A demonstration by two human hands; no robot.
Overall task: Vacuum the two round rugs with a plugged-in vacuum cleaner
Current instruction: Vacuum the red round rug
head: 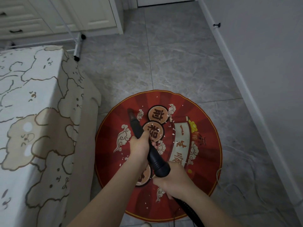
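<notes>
My left hand (139,147) gripped the black vacuum wand (147,145) ahead; my right hand (173,179) clamped its ribbed end behind, both over the red round rug (206,145), nozzle (131,114) pointing toward the bed (32,112)

On my left: bed with a cream sheet printed with beige cloud-like animal shapes (29,99), edge hanging down to the grey marbled tile floor (172,63). Beyond its far corner, a white metal rack leg with black feet (78,46). Behind that, white panelled cabinet with black drawer handles (49,15). On my right, a white wall with white baseboard (242,82) and a small black knob (217,25).
</notes>
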